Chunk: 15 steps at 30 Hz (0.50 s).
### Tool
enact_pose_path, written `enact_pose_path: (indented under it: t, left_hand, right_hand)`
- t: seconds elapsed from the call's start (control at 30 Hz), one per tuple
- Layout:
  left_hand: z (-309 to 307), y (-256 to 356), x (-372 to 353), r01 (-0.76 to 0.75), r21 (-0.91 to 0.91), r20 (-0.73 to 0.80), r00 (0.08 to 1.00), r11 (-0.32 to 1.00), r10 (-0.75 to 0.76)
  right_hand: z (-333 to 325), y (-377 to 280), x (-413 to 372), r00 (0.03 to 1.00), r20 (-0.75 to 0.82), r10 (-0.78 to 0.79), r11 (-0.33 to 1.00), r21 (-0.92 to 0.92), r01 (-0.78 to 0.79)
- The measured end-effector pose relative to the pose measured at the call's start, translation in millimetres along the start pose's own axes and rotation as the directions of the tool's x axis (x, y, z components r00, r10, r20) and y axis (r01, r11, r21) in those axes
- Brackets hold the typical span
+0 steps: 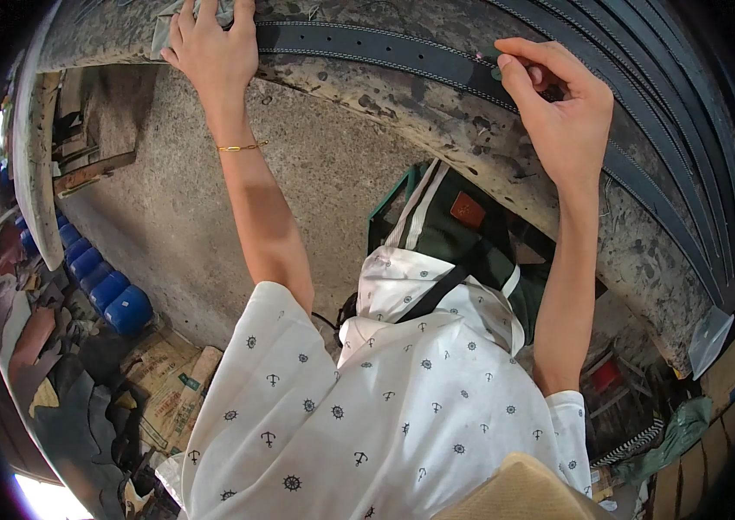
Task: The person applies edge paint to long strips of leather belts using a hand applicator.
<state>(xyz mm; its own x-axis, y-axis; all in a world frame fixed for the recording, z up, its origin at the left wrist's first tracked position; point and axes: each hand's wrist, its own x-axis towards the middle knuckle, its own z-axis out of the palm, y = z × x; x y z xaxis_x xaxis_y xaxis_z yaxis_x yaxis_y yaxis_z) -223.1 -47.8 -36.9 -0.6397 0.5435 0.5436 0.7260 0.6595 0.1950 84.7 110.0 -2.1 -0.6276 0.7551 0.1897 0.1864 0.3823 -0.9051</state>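
Note:
A dark leather belt strap [367, 49] with pale edge stitching and several punched holes lies along the stained work table. My left hand [216, 52] rests at the strap's holed end, fingers spread over it and a greyish sheet-like piece [162, 36]; its fingertips are partly cut off by the top of the view. Over the strap, farther right, my right hand [562, 100] is closed in a pinch of thumb and forefinger. Whatever lies between those fingertips is too small and too hidden to name.
Several more dark stitched straps [644, 74] lie side by side at the right of the table [437, 113]. Blue containers [127, 308] line the floor at left, beside leather scraps [81, 407] and flattened cardboard [168, 390]. A clear plastic bag [711, 340] hangs at the table's right end.

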Motion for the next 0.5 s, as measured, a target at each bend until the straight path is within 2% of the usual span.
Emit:
enact_pose_path:
  t: [0.17, 0.27, 0.5]
  left_hand:
    - [0.5, 0.2, 0.3, 0.007, -0.007, 0.001, 1.0, 1.0, -0.007]
    - [0.8, -0.4, 0.2, 0.006, -0.001, 0.001, 1.0, 1.0, -0.006]
    - [0.5, 0.2, 0.5, 0.003, 0.0, 0.005, 1.0, 1.0, -0.003]
  right_hand:
    - [-0.8, -2.5, 0.1, 0.999, 0.031, 0.008, 1.0, -0.03, -0.007]
    - [-0.3, -0.7, 0.1, 1.0, -0.027, 0.007, 0.999, -0.044, -0.008]
    - [-0.5, -1.6, -0.6, 1.0, 0.015, -0.009, 1.0, -0.023, 0.01]
